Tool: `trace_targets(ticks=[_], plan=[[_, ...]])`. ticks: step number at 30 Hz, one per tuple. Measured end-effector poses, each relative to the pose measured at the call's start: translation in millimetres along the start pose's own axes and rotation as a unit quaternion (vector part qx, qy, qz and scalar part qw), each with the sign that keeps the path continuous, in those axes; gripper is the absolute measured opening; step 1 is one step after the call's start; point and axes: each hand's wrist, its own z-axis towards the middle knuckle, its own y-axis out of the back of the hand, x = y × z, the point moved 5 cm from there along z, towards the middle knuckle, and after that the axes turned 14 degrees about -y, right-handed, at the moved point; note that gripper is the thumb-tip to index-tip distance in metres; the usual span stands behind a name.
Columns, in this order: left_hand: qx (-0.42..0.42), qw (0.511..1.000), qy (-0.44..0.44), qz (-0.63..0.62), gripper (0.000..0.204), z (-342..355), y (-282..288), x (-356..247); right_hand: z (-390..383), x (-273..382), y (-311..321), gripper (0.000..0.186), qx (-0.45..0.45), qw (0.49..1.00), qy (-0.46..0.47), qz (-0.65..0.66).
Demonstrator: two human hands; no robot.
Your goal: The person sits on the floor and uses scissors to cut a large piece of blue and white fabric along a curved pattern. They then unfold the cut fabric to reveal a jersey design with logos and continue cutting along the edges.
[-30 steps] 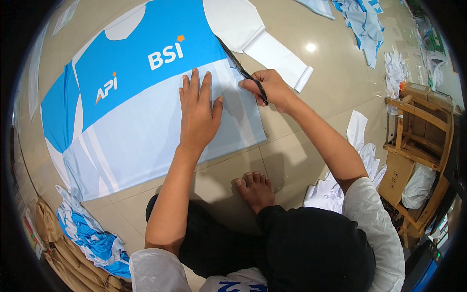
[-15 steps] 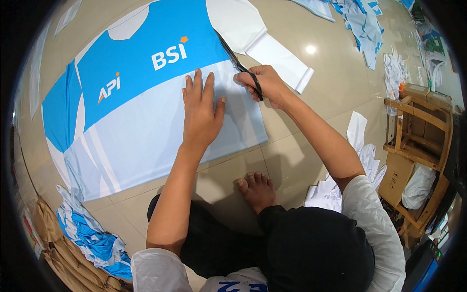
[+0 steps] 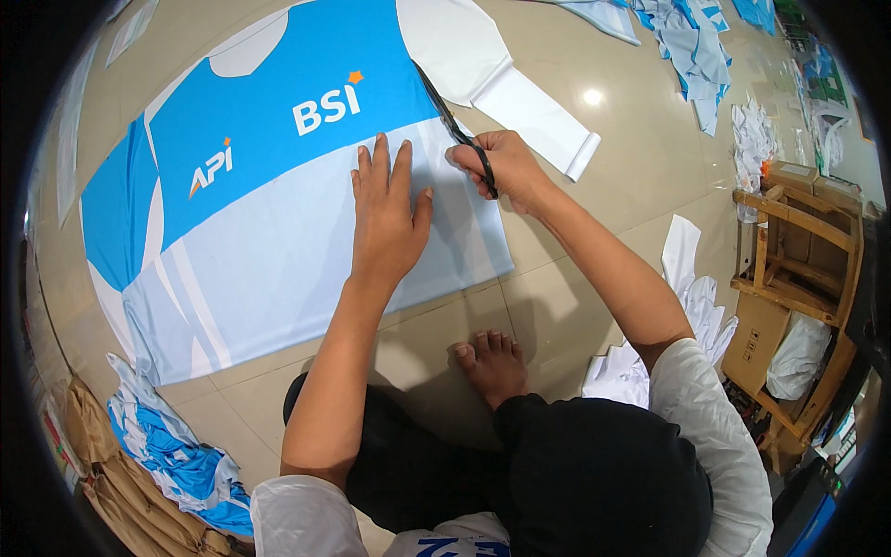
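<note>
A blue and pale-blue printed fabric panel (image 3: 278, 278) with a cut-out neckline lies flat on the tiled floor. My left hand (image 3: 385, 209) rests on its pale lower part, palm down and fingers spread. In my right hand (image 3: 501, 172) is a pair of black scissors (image 3: 454, 128), with fingers in the loops. The blades run up and left along the panel's right edge, where blue meets white material. Just right of the blades, a white piece (image 3: 459, 46) with a rolled strip (image 3: 543, 121) borders the panel.
Blue and white scraps (image 3: 691, 60) lie at the far right, and a similar heap (image 3: 176, 455) at the near left. White offcuts (image 3: 617, 376) are beside my right arm. A wooden frame (image 3: 798, 223) with cardboard boxes (image 3: 756, 343) stands at the right. My bare foot (image 3: 492, 367) is below the panel.
My right hand and the scissors have shifted only slightly, the handle loops a little lower and left. My left hand stays spread on the panel, nearly unmoved.
</note>
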Motion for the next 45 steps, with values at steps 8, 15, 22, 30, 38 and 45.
trace_targets(ticks=[8,15,22,30,38,45], plan=[[0.006,1.0,0.003,0.001,0.064,-0.8,-0.6,1.5,-2.0,5.2,-11.4,0.032,0.001,1.0,-0.003,0.026],[0.005,1.0,0.003,-0.001,0.064,-0.4,-0.1,1.3,3.6,12.8,-18.5,0.033,-0.018,0.999,-0.021,0.024],[-0.004,1.0,-0.005,-0.005,0.063,0.3,2.3,-0.9,4.4,15.4,-21.8,0.031,-0.028,0.999,-0.016,0.033],[0.003,1.0,-0.004,-0.001,0.065,-1.2,0.5,1.6,5.2,14.0,-22.9,0.031,-0.03,0.999,-0.006,0.029],[0.02,1.0,0.007,0.0,0.066,-1.4,-0.9,4.0,4.9,13.5,-26.0,0.031,-0.032,0.999,-0.003,0.043],[0.016,1.0,0.004,0.001,0.066,-1.8,-0.9,5.5,10.1,26.3,-33.9,0.032,-0.016,0.998,-0.008,0.066]])
